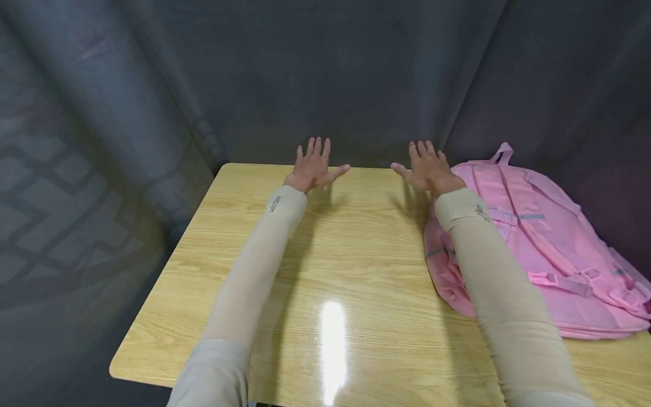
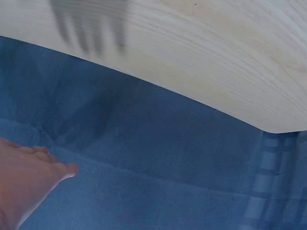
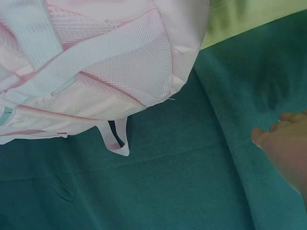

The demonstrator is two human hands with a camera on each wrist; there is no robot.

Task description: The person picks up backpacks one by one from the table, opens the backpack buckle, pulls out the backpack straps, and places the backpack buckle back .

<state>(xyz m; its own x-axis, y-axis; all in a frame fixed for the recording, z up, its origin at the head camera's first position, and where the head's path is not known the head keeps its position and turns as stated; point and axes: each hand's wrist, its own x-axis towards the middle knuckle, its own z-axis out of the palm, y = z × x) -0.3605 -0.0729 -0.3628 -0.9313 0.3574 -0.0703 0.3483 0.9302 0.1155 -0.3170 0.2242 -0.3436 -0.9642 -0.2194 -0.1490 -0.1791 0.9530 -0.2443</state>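
Fingers of your left hand (image 1: 314, 164) were spread flat and held nothing, hovering over the far edge of the desk (image 1: 356, 271) at upper centre of the frame. Your right hand (image 1: 428, 168) matched it, its grip slack and holding nothing, just beside the pink backpack (image 1: 539, 243) lying at right, strap side up. Judging from this, you had not yet taken hold of the backpack, so all handling remained. Its lower right corner was cut off, and any zipper was hidden.
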